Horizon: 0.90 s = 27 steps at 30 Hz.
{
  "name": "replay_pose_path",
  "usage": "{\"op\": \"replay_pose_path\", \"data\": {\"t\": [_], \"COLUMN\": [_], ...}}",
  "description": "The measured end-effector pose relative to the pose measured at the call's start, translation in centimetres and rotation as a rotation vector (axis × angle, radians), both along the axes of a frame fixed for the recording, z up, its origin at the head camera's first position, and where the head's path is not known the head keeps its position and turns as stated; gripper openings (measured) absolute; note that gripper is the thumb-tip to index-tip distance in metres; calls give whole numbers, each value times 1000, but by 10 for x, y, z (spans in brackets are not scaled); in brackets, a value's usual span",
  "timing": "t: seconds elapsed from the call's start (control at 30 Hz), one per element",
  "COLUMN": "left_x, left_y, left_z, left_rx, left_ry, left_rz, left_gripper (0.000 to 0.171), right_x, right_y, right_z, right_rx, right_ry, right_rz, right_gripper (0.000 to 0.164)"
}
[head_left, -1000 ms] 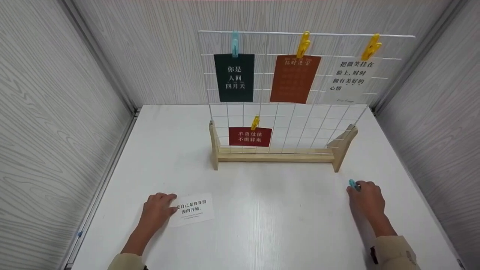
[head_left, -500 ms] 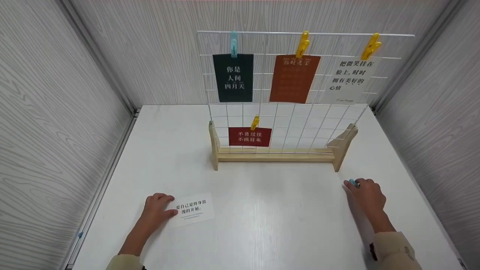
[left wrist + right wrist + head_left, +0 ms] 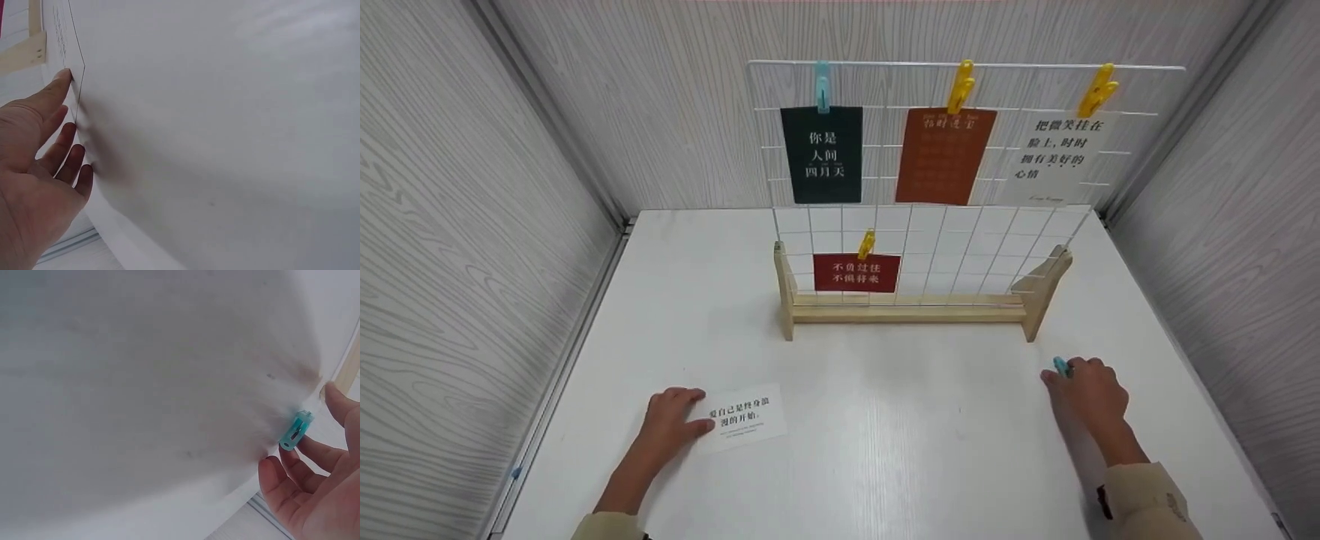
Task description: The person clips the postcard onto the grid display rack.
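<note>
In the head view, a white card (image 3: 746, 416) with black writing lies flat on the table at the lower left. My left hand (image 3: 667, 418) rests at its left edge, thumb on the card and fingers spread beside it. In the left wrist view, the thumb (image 3: 59, 84) touches the card's edge (image 3: 73, 62). At the right, my right hand (image 3: 1091, 394) is by a teal plastic clip (image 3: 1062, 366). The right wrist view has that clip (image 3: 296, 430) against the fingertips on the table, while the thumb (image 3: 337, 402) stands apart from it.
A white wire grid (image 3: 937, 251) on a wooden stand (image 3: 907, 313) stands at the back. Clipped to it are a dark green card (image 3: 823, 187), an orange card (image 3: 941, 161), a white card (image 3: 1050, 180) and a small red card (image 3: 855, 281). Wood-grain panels surround the table.
My right thumb has moved left, away from the teal clip, and the clip sits slightly differently at the fingers. The left thumb has shifted slightly down along the card. The view has drifted a little.
</note>
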<state>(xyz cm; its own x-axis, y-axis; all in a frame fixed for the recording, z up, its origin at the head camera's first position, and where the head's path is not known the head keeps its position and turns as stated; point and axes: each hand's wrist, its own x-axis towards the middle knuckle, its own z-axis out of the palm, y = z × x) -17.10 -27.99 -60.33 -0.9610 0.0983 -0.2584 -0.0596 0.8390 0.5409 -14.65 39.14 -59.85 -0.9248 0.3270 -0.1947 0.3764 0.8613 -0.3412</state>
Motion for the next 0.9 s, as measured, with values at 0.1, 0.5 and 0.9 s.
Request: {"op": "replay_pose_path", "data": {"t": [0.1,0.5,0.9], "left_x": [2,-4,0], "left_y": [-1,-2,-5], "left_z": [1,2,13], "left_rx": [-28,-24,178], "left_ry": [-4,-60,-41], "left_rz": [-26,-11,88], "left_gripper": [60,57,39], "right_x": [2,5,5], "right_y": [0,2,1], "right_z": [2,2,5], "right_rx": [3,36,21], "right_ry": [-13,15,38], "right_rz": [7,33,23], "right_gripper": [68,56,42]}}
